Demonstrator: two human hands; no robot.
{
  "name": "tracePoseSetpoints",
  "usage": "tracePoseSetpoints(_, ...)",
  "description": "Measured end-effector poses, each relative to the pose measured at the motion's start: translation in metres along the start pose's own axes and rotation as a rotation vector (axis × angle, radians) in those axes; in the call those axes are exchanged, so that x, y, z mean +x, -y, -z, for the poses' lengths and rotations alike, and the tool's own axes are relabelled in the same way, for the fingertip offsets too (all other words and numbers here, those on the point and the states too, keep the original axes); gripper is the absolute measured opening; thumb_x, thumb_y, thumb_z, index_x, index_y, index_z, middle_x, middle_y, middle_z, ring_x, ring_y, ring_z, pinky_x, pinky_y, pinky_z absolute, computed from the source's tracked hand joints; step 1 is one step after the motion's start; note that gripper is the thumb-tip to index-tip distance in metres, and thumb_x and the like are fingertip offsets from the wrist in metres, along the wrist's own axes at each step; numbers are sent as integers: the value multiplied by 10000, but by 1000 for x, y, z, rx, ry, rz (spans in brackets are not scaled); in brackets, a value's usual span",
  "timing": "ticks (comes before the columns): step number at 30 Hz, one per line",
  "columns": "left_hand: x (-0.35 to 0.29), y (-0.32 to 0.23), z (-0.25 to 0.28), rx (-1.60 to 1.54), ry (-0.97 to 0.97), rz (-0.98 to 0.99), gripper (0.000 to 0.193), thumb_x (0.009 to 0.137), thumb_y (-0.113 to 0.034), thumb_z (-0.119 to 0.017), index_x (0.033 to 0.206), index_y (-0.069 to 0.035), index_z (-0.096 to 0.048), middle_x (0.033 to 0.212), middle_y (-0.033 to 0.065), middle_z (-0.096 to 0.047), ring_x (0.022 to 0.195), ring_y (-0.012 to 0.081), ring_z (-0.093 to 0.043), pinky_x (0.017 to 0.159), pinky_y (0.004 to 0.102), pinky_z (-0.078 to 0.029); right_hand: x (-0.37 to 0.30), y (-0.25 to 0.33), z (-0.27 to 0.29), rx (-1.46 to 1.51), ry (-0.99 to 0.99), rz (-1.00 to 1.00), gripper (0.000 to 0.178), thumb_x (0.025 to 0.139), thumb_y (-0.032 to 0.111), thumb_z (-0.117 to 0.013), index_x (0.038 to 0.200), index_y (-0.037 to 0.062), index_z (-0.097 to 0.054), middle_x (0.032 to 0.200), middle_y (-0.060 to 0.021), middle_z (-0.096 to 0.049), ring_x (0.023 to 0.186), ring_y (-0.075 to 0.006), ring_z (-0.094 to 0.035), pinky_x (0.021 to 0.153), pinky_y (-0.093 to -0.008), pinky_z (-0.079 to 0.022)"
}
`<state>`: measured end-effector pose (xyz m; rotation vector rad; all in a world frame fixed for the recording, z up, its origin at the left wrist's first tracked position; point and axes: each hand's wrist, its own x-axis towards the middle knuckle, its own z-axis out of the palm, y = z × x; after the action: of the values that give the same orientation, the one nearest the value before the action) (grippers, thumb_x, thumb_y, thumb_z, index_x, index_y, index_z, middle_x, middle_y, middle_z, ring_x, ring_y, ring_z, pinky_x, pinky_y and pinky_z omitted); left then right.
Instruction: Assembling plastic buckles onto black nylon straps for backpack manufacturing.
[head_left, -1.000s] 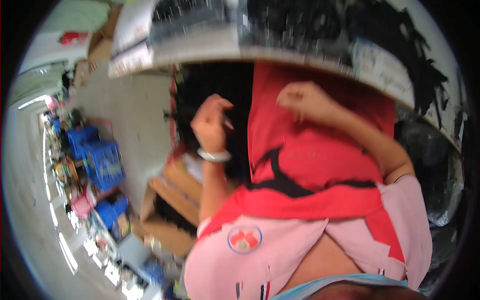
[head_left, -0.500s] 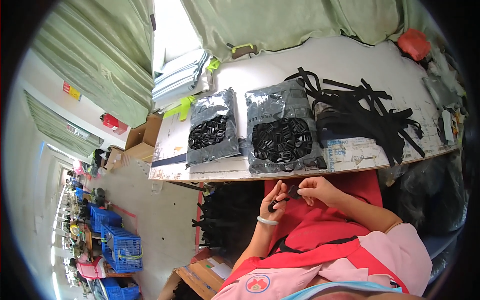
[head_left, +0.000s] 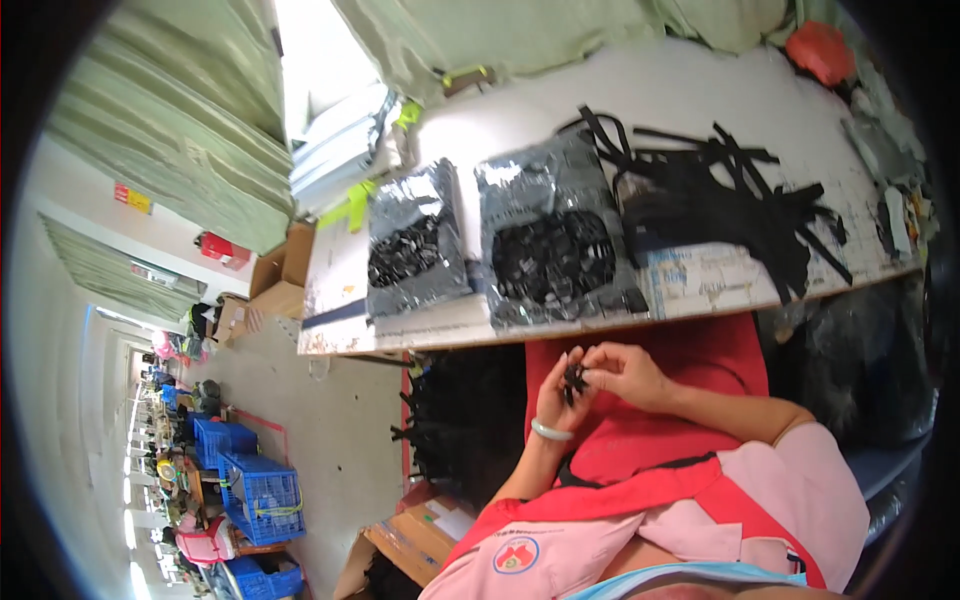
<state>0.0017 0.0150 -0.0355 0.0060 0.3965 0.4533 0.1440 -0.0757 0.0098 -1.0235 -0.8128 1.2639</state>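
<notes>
Just past the table's near edge, in front of the red apron (head_left: 660,370), my two hands are close together. My left hand (head_left: 556,396), with a pale bangle (head_left: 551,430) at its wrist, is closed on small black parts (head_left: 574,378), perhaps a buckle with a bit of webbing. From the right, my right hand (head_left: 630,374) pinches the same dark cluster with thumb and fingers. The fingers partly cover the parts, and their exact shape is blurred. Nearest on the table lies an open grey plastic bag (head_left: 510,185) filled with black plastic buckles (head_left: 555,258). A smaller bag (head_left: 415,290) of buckles lies to its left.
Black webbing straps (head_left: 715,205) lie heaped on the right of the white worktable (head_left: 520,90). Folded pale sheets (head_left: 340,140) are stacked at the back left. A cardboard box (head_left: 415,540) and dark straps (head_left: 465,425) sit below the table; blue crates (head_left: 262,498) stand at left.
My hands have come together, bringing the black parts from apart into one cluster between the fingers. The view has shifted slightly, so the table and bags sit higher in it.
</notes>
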Motion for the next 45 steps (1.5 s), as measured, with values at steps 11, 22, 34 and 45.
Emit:
tracePoseSetpoints(11,19,9,-36,817,-152,-215,145,910,-118,-603,962,7,-657,738,26,-596,591,79,-522,419,209,-375,13,0,35,-89,-217,-63,148,904,142,-630,982,18,-602,804,0,-617,698,-56,-540,635,-207,-458)
tracePoseSetpoints(22,26,-3,-35,779,-151,-190,154,902,-116,-627,995,5,-648,720,48,-606,594,108,-552,443,223,-423,53,59,110,-1240,-245,455,139,839,114,-629,971,71,-644,906,-86,-627,834,-256,-575,773,-338,-474)
tracePoseSetpoints(34,23,2,-20,877,-172,-49,200,887,-136,-655,1012,21,-649,744,52,-613,609,112,-559,492,232,-451,57,31,181,-1579,-305,389,219,804,91,-636,1022,77,-641,1057,-46,-619,1002,-264,-568,890,-339,-453)
tracePoseSetpoints(45,29,12,-61,1003,-179,-296,169,894,-94,-639,995,39,-664,747,45,-627,561,62,-521,442,199,-391,3,101,48,-541,-265,28,139,916,165,-612,950,32,-635,681,-20,-616,551,-70,-552,485,-213,-434)
